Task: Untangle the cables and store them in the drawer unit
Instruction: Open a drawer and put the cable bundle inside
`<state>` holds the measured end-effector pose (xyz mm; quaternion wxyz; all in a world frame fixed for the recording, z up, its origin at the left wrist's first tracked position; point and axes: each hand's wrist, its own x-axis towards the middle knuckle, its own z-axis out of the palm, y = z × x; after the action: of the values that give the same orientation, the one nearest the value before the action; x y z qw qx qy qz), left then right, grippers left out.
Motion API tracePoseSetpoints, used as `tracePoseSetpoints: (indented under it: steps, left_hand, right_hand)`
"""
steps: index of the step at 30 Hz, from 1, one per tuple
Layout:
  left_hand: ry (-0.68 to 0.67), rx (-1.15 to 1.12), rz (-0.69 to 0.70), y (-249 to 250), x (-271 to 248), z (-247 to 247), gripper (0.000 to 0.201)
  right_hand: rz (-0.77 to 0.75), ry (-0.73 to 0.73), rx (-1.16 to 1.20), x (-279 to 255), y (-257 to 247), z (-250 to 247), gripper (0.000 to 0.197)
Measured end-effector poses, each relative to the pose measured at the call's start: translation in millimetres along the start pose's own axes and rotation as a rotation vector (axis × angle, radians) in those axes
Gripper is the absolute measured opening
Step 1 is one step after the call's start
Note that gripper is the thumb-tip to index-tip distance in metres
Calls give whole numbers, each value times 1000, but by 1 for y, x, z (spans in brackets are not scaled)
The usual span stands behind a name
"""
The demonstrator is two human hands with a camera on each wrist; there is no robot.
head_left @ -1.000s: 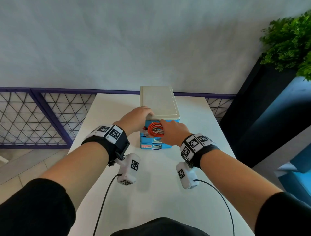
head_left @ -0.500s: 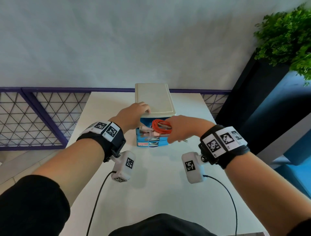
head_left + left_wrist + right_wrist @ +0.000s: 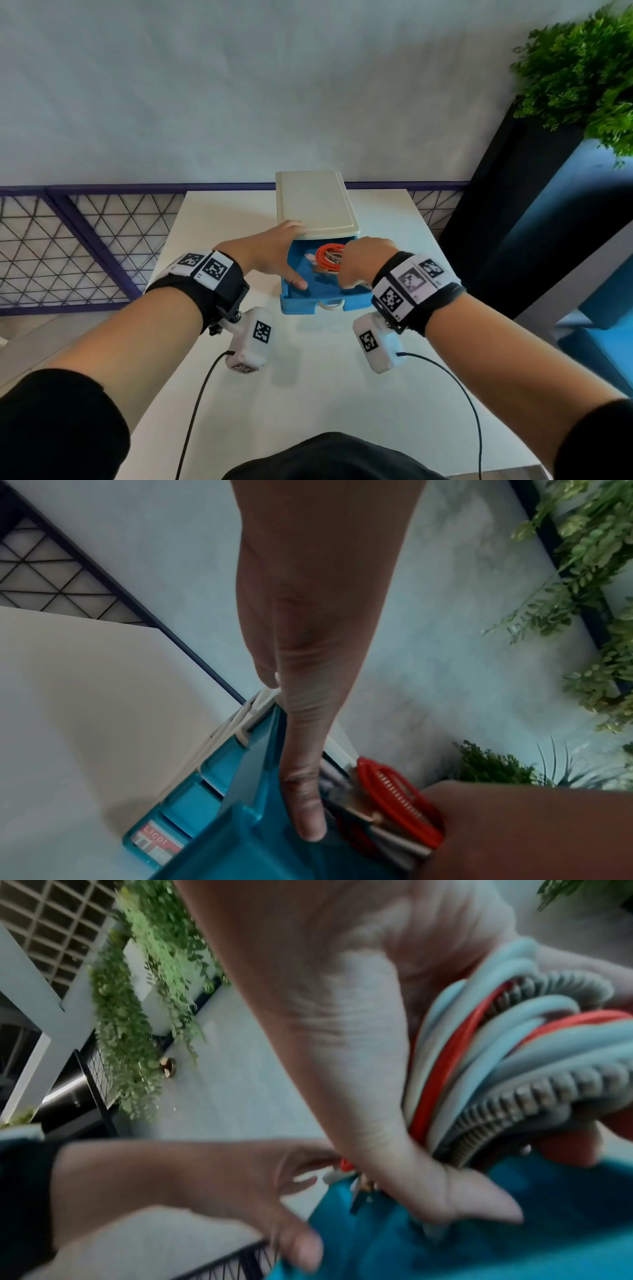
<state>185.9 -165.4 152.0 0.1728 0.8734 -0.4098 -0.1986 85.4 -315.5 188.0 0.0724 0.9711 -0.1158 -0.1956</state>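
Note:
A small drawer unit [image 3: 315, 205] with a cream top stands at the middle of the white table [image 3: 342, 394]. Its top blue drawer [image 3: 301, 305] is pulled out toward me. My right hand [image 3: 359, 263] grips a coiled bundle of cables [image 3: 327, 257], orange, white and a grey ribbed one, and holds it down inside the drawer. The right wrist view shows the cables [image 3: 496, 1056] wrapped in my fist above the drawer [image 3: 514, 1245]. My left hand [image 3: 274, 253] rests its fingers on the top's front corner. Its thumb [image 3: 304, 804] lies straight inside the drawer's left wall [image 3: 246, 845].
Lower blue drawers [image 3: 192, 799] of the unit are closed. A purple mesh railing [image 3: 85, 240] runs behind the table at the left. A dark planter with green foliage [image 3: 582, 68] stands at the right, beside blue furniture [image 3: 599, 240]. Camera cords trail over the near table.
The top drawer has slid further out. My right hand has brought the cable bundle down into it. My left thumb has dropped from the unit's top into the drawer.

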Motion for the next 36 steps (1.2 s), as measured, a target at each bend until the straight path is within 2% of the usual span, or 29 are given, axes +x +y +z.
tracePoseSetpoints:
  steps: [2, 5, 8, 10, 13, 17, 20, 21, 24, 27, 30, 33, 36]
  left_hand:
    - [-5, -79, -30, 3, -4, -5, 85]
    - [63, -185, -42, 2, -6, -8, 73]
    - [59, -95, -30, -1, -4, -6, 51]
    - [35, -45, -33, -3, -3, -3, 45]
    - [33, -16, -28, -3, -1, 2, 40]
    - [66, -15, -54, 4, 2, 8, 36]
    - [79, -4, -99, 7, 4, 15, 38]
    - [96, -8, -114, 9, 3, 17, 39]
    - [137, -39, -149, 12, 1, 19, 44]
    - [125, 73, -141, 8, 3, 22, 41]
    - [146, 126, -139, 8, 4, 27, 40]
    - [243, 152, -132, 6, 6, 35, 38]
    - [327, 135, -171, -1, 12, 43, 41]
  right_hand:
    - [2, 17, -32, 4, -14, 4, 24]
    - [-8, 10, -68, 13, -30, 8, 32]
    - [4, -12, -23, 21, -35, 6, 35]
    - [-11, -14, -6, 24, -34, 3, 33]
    - [-26, -17, -17, 31, -37, 5, 36]
    - [-22, -59, 52, 55, -46, 17, 50]
    - [-8, 4, 111, 62, -45, 26, 55]
    - [5, 45, 147, 61, -44, 30, 61]
    - [73, 118, 315, 67, -46, 49, 95]
    - [144, 152, 496, 48, -41, 50, 106]
    - [177, 216, 525, 26, -42, 57, 103]
    - [177, 276, 554, 26, -49, 68, 91]
    - [208, 235, 582, 25, -54, 64, 72]
